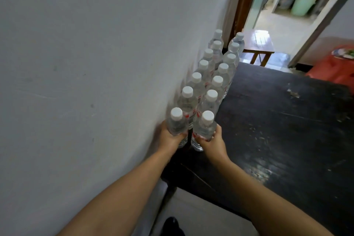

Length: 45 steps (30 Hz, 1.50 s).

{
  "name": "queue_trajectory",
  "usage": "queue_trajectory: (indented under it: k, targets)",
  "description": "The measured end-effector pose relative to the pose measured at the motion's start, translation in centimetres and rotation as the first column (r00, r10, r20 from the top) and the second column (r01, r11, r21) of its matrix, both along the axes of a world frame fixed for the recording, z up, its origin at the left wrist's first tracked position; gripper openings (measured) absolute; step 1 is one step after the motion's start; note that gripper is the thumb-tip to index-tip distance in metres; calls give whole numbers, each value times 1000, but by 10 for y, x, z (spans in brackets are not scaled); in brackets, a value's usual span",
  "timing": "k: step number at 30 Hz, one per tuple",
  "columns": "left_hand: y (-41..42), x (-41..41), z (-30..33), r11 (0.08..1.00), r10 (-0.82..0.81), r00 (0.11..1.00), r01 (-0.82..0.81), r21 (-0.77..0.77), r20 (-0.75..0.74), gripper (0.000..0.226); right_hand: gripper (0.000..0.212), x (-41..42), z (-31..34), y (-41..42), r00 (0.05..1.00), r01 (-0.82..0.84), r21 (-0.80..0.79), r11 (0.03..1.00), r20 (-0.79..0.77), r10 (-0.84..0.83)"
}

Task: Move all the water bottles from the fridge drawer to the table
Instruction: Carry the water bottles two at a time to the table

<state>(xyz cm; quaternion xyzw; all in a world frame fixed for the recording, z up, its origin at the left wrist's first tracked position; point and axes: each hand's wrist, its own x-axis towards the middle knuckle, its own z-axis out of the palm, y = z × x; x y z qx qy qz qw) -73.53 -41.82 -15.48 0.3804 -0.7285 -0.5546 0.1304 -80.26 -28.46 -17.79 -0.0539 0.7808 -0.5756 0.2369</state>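
Head view, looking down along a dark table set against a pale wall. Two rows of clear water bottles with white caps standing upright along the table's wall-side edge, running away from the camera: wall row of about seven, outer row of about seven, bottles close together or touching. Left hand wrapped around the lower body of the nearest wall-row bottle, fingers curled about it. Right hand gripping the nearest outer-row bottle from its right side, fingers curled round the label area, base of the bottle visible below the hand. Both held bottles upright, side by side, just in front of the next pair; contact of their bases with the table not determinable. Red-and-white labels partly visible on the nearer bottles. Table surface worn, with pale scuffs and a glossy patch near the right forearm. Small wooden stool beyond the far end of the table, near an open doorway. Green bin with an orange liner in the room past the doorway. Red item at the table's far right. Dark shoe on the pale floor below, between the forearms.
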Motion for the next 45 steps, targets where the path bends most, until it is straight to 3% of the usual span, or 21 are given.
queue_trajectory:
  k: [7, 16, 20, 25, 29, 38, 42, 45]
  targets:
    - [-2, 1, -1, 997, -68, 997, 67, -41, -23, 42, 79, -7, 2, -2, 997, -72, 42, 997, -10, 72]
    - [13, 23, 26, 994, 56, 984, -39, -100, 172, 81, 93, 2, 28, 25, 978, -208, 199, 958, 21, 208]
    - [33, 35, 37, 991, 136, 984, -135, -20, 113, 72, 81, 10, 51, 42, 959, -271, 247, 930, -11, 282]
    - [66, 59, 58, 978, 207, 975, -203, -56, 76, 40, 39, 18, 68, 61, 899, -380, 342, 860, -84, 430]
    - [90, 88, 64, 971, 213, 974, -203, -128, 78, 30, 30, 35, 81, 68, 837, -450, 372, 812, -141, 528]
    - [105, 219, 67, 906, 396, 913, -370, -204, 103, 29, 25, 130, 95, 42, 467, -707, 487, 513, -222, 856]
    - [117, 306, 64, 830, 542, 831, -504, -241, 127, 27, 29, 202, 93, 25, 268, -772, 537, 339, -208, 941]
    - [130, 357, 64, 779, 617, 770, -568, -267, 163, 27, 31, 246, 94, 18, 152, -776, 575, 260, -231, 961]
